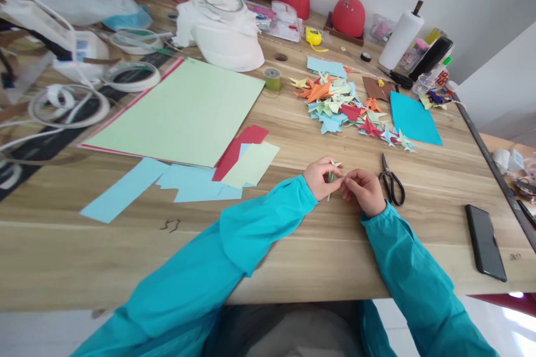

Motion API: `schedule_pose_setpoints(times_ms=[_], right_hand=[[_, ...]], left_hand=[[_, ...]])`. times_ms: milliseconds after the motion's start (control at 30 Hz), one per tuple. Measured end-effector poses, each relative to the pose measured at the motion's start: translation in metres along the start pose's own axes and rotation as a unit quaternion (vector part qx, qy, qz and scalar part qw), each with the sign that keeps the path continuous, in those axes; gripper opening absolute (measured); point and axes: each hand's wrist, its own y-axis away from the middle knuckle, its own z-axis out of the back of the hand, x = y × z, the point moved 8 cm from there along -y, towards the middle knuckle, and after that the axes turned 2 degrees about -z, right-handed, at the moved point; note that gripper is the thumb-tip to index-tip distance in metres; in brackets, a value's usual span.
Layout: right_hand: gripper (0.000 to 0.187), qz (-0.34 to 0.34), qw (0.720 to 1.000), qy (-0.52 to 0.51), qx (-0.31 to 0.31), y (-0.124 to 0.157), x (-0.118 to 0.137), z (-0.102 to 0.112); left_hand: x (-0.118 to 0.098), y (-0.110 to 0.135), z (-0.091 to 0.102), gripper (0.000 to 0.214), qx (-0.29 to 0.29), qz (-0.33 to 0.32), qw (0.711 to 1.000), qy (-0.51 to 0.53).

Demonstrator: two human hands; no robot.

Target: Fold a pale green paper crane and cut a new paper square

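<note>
My left hand (319,177) and my right hand (363,191) meet just above the wooden table (293,245), both in teal sleeves. Between them they pinch a small pale green folded paper piece (335,173), with thin points sticking up and down. The fingers of both hands are closed on it. A heap of folded paper cranes (347,109) in several colours lies farther back on the table.
Black scissors (391,181) lie just right of my right hand. A dark phone (484,241) rests near the right front edge. A large pale green sheet (184,111), blue and red paper offcuts (188,181), a teal sheet (412,118), tape rolls, thread spool (272,78) and paper towel roll (401,39) crowd the back.
</note>
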Motion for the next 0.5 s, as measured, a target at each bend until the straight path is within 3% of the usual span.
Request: schedule_pose_setpoints(times_ms=[500], right_hand=[[0.025,0.008,1.0,-0.002,0.014,-0.0001,0.0012,-0.0009]], left_hand=[[0.0026,-0.0001,0.0007,0.006,-0.012,-0.004,1.0,0.009]])
